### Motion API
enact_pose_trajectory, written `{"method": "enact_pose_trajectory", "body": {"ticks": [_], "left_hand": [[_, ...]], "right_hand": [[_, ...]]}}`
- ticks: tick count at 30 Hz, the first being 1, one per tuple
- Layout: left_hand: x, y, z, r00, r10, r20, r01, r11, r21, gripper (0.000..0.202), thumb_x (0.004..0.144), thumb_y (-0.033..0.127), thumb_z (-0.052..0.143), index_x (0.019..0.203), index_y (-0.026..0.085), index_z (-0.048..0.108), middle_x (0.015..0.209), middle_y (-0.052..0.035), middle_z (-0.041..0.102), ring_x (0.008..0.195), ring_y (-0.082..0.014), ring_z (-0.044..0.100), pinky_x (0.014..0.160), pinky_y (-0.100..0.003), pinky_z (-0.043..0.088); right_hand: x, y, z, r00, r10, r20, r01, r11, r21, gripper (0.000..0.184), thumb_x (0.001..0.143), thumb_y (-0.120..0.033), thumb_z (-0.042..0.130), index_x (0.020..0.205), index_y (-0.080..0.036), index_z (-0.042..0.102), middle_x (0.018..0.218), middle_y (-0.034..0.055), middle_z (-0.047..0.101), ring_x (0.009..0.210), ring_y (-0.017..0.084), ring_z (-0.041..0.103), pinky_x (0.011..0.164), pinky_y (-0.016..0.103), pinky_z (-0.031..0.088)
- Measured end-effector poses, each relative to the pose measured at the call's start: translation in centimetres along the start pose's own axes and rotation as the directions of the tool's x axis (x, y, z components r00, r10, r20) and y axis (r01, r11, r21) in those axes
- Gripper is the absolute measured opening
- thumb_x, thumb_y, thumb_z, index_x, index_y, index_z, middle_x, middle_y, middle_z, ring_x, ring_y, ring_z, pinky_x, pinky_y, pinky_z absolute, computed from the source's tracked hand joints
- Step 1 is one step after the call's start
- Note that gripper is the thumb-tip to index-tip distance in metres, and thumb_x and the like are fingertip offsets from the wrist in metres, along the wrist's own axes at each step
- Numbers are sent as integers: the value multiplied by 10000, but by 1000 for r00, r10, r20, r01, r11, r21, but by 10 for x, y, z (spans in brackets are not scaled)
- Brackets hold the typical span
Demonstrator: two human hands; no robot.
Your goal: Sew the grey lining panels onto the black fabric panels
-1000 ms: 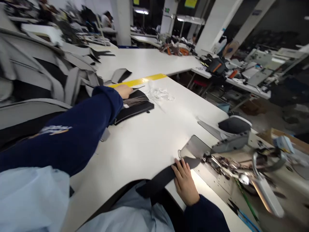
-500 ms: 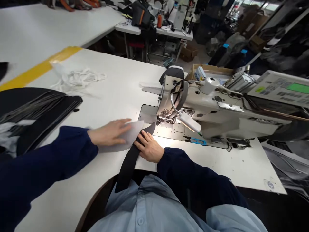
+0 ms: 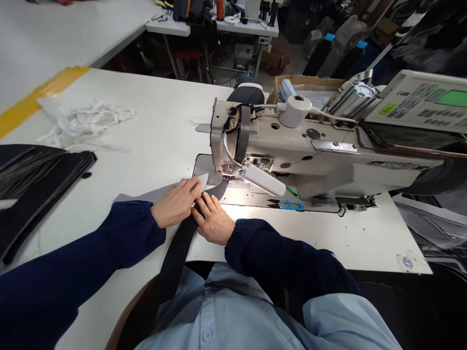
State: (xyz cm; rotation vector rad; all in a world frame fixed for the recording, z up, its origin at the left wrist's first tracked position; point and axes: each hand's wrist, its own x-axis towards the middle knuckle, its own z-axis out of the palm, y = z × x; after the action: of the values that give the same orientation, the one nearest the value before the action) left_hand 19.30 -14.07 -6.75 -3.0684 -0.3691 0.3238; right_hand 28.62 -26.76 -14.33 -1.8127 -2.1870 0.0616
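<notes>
My left hand (image 3: pixel 177 202) lies on a pale grey fabric piece (image 3: pixel 142 197), its fingertips pinching the piece's front end just before the sewing machine's needle area (image 3: pixel 229 170). My right hand (image 3: pixel 212 219) rests flat, fingers spread, on a long black strap (image 3: pixel 175 257) that runs from the needle plate back over the table edge to my lap. The two hands touch each other, with the grey piece and the strap overlapping between them. A small lamp (image 3: pixel 264 180) on a flexible neck lights the plate.
The white sewing machine (image 3: pixel 328 155) fills the right of the table, with a control panel (image 3: pixel 423 99) behind it. Blue snips (image 3: pixel 291 205) lie on the machine bed. A stack of black pieces (image 3: pixel 32 180) sits at left, and white scraps (image 3: pixel 85 121) lie farther back.
My left hand came from the black stack at left with the grey piece and now holds its end at the needle. My right hand slid the strap forward. The view swung right, then nearer.
</notes>
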Motion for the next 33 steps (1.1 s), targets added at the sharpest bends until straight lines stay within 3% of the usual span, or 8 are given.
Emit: {"method": "enact_pose_trajectory", "body": {"ticks": [4, 7, 13, 22, 29, 33], "left_hand": [[8, 19, -5, 995, 69, 69, -71, 997, 27, 608, 811, 79, 370, 1417, 94, 413, 1529, -137, 341, 1409, -316, 284, 1013, -459, 422], [17, 31, -3, 991, 77, 108, -80, 997, 22, 600, 821, 97, 367, 1418, 105, 428, 1524, -130, 359, 1370, -335, 353, 950, -458, 456], [26, 33, 3, 996, 79, 27, -79, 997, -3, 583, 814, 104, 395, 1392, 102, 470, 1457, -146, 454, 1303, -326, 430, 916, -426, 473], [35, 38, -9, 994, 82, 76, -81, 996, -21, 527, 810, 91, 409, 1325, 75, 517, 1390, -154, 510, 1218, -291, 507, 916, -376, 484], [36, 43, -19, 986, 33, 163, -31, 999, -18, 564, 814, 83, 393, 1371, 62, 474, 1407, -166, 494, 1256, -295, 491, 853, -359, 514], [37, 42, -16, 990, 69, 124, -65, 997, -33, 548, 815, 90, 407, 1354, 32, 484, 1380, -193, 511, 1231, -308, 515, 921, -391, 500]], "right_hand": [[4, 1, 0, 1000, -14, 2, 14, 1000, -9, 437, 913, -250, 476, 1282, -34, 564, 1301, 289, 536, 1244, 398, 473, 1039, 649, 327], [4, 2, -1, 1000, -21, 18, 21, 1000, -14, 429, 930, -229, 450, 1317, -74, 551, 1304, 271, 547, 1196, 379, 509, 1029, 684, 307], [3, 4, -3, 999, -36, 40, 37, 999, -16, 439, 937, -231, 466, 1350, -98, 534, 1348, 238, 534, 1231, 389, 486, 1036, 674, 316], [4, 7, -3, 997, -64, 36, 65, 998, -7, 364, 932, -202, 458, 1237, -96, 628, 1238, 228, 614, 1139, 364, 552, 1035, 667, 313], [3, 9, -6, 994, -89, 69, 88, 996, 18, 324, 923, -188, 469, 1164, -92, 663, 1178, 219, 640, 1116, 361, 564, 1032, 664, 313], [4, 12, -3, 992, -93, 79, 93, 996, 13, 323, 926, -190, 465, 1166, -93, 657, 1174, 216, 637, 1114, 358, 559, 1035, 669, 307]]}}
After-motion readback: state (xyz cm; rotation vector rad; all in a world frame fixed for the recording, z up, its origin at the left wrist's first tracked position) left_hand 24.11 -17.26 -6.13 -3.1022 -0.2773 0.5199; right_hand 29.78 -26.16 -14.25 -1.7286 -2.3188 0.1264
